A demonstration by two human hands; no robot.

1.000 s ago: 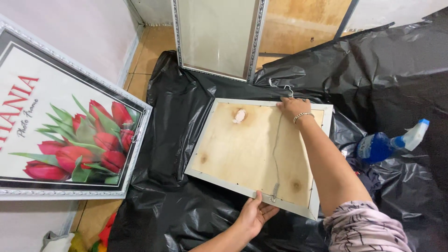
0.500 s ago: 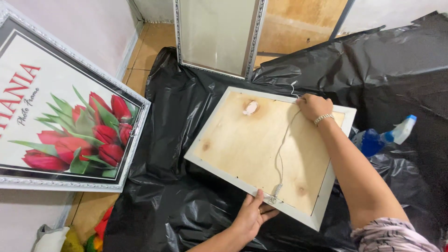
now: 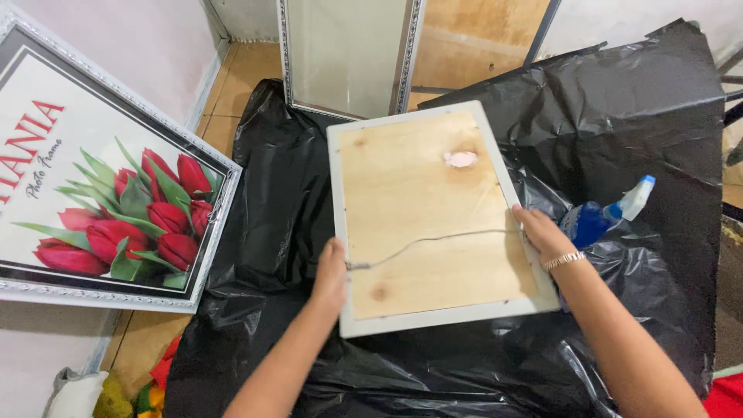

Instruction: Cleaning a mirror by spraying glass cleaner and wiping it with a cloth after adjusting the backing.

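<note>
Black plastic sheeting (image 3: 642, 116) spread wide over the floor, crumpled and glossy; off to the left, a big silver-framed picture of red tulips (image 3: 101, 193) leaning against the pale wall; up top, a second silver frame (image 3: 348, 54) standing upright at the sheeting's far edge; dead centre, lying face down on the plastic, a white-edged picture frame (image 3: 426, 224) with its bare plywood back showing, a pale patch near the upper right and a thin hanging wire (image 3: 433, 240) stretched across from side to side; left hand (image 3: 331, 271) clamped on the frame's left rim right where the wire is fixed, fingers curled over the edge, thumb side up; right hand (image 3: 538, 232) gripping the opposite rim at the wire's other end, fingers folded around the edge, a thin bracelet on the wrist; just beside that right hand, half sunk in the folds of the plastic, a blue spray bottle (image 3: 600, 217) with a white nozzle; bottom left corner, a heap of coloured cloth (image 3: 116, 395), too small to tell more.
</note>
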